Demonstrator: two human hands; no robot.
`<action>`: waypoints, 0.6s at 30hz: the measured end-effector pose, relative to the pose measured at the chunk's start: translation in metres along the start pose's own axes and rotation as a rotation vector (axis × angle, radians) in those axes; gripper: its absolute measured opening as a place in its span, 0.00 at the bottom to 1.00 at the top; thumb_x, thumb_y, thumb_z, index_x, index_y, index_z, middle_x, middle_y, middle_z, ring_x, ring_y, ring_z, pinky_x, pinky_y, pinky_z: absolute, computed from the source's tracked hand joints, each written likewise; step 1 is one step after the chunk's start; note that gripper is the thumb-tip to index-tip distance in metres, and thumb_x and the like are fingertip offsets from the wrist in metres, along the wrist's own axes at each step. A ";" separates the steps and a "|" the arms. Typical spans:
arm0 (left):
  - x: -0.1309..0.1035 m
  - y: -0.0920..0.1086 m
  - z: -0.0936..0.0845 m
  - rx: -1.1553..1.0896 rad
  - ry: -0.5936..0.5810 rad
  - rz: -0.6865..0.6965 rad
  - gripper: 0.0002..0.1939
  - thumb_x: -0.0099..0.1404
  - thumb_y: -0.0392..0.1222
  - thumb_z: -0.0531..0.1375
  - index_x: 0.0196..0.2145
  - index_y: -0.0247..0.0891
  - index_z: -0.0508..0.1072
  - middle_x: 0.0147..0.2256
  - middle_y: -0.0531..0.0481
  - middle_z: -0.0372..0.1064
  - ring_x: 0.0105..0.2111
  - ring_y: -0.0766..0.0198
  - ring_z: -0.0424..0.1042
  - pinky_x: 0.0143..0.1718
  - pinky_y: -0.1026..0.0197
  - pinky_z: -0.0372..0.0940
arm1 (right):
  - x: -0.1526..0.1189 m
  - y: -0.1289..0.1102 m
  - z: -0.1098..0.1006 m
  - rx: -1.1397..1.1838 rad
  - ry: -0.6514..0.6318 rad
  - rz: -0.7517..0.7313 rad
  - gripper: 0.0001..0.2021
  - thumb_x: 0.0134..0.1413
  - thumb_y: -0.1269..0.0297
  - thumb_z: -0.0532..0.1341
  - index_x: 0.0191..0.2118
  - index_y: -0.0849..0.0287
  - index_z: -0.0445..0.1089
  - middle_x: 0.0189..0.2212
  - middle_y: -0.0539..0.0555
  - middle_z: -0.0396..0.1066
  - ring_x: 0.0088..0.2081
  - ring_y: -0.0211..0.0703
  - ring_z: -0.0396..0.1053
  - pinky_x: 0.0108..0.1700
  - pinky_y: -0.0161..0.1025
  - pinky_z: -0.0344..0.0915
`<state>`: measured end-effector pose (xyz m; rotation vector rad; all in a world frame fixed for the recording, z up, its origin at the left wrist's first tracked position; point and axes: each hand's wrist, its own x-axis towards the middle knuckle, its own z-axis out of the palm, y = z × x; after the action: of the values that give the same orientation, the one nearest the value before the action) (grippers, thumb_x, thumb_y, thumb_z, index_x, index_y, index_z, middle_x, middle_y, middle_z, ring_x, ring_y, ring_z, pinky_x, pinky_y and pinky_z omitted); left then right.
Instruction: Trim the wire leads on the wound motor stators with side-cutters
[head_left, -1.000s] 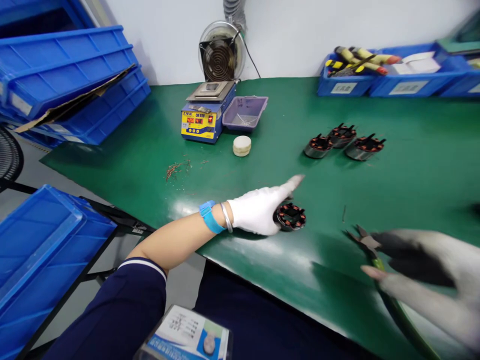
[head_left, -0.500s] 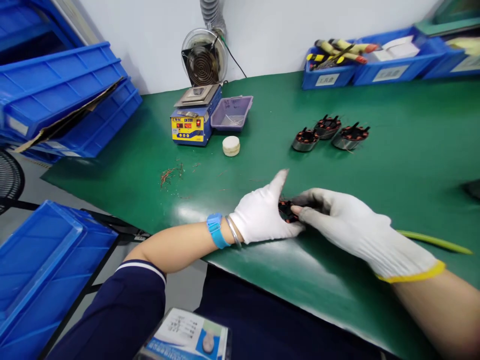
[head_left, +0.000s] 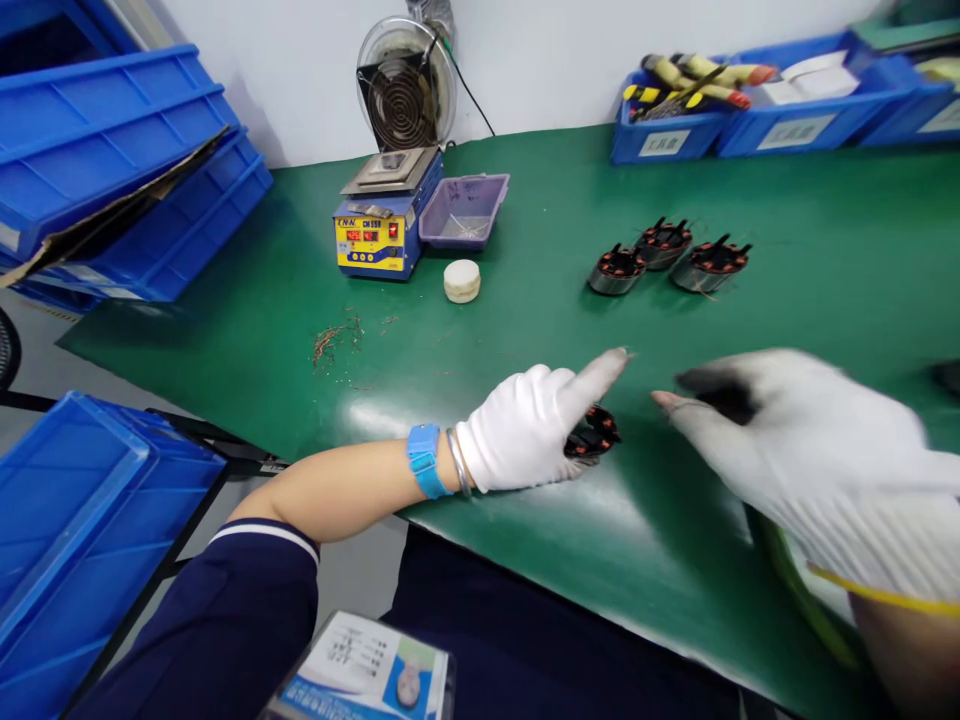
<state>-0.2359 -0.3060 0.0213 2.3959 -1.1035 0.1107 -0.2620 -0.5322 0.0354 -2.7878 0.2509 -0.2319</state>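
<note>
My left hand, in a white glove, is closed around a small motor stator near the table's front edge. Its index finger stretches out above the stator, whose black top and copper windings show past the glove. To the right, apart from the stator, my gloved right hand is blurred by motion, with thumb and forefinger apart. A thin strand shows at the thumb. Beneath this hand a long green handle sticks out, seemingly gripped in the palm; the tool's other end is hidden. Several stators stand farther back.
A blue-yellow heated unit with a digital display stands beside a purple tray and a round white block. Copper wire scraps lie at left. Blue bins line the wall; blue crates are stacked left.
My right hand has drawn away from the stator to the right, and the green handle has shifted and turned with it. My left hand keeps the stator, its index finger now pointing right.
</note>
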 end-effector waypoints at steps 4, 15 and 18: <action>0.003 -0.003 -0.001 0.106 0.032 0.050 0.38 0.69 0.47 0.55 0.72 0.30 0.50 0.40 0.40 0.71 0.40 0.51 0.70 0.43 0.51 0.65 | -0.018 -0.017 -0.013 0.183 0.246 -0.603 0.20 0.49 0.42 0.68 0.41 0.50 0.73 0.42 0.61 0.78 0.46 0.58 0.76 0.57 0.58 0.68; 0.000 -0.009 0.009 0.253 0.115 0.111 0.38 0.74 0.53 0.50 0.72 0.28 0.43 0.38 0.43 0.70 0.37 0.52 0.70 0.39 0.52 0.65 | -0.020 -0.028 0.011 0.209 0.354 -0.941 0.04 0.59 0.65 0.61 0.33 0.50 0.71 0.31 0.55 0.75 0.41 0.61 0.76 0.52 0.65 0.69; 0.000 -0.010 0.009 0.245 0.114 0.066 0.41 0.72 0.50 0.53 0.72 0.28 0.40 0.39 0.44 0.70 0.38 0.53 0.71 0.39 0.53 0.66 | -0.018 -0.021 0.010 0.230 0.337 -0.913 0.03 0.59 0.63 0.62 0.35 0.51 0.67 0.31 0.56 0.74 0.40 0.59 0.76 0.52 0.65 0.70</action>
<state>-0.2295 -0.3050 0.0094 2.5288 -1.1738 0.4219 -0.2743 -0.5064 0.0307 -2.4169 -0.9300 -0.8703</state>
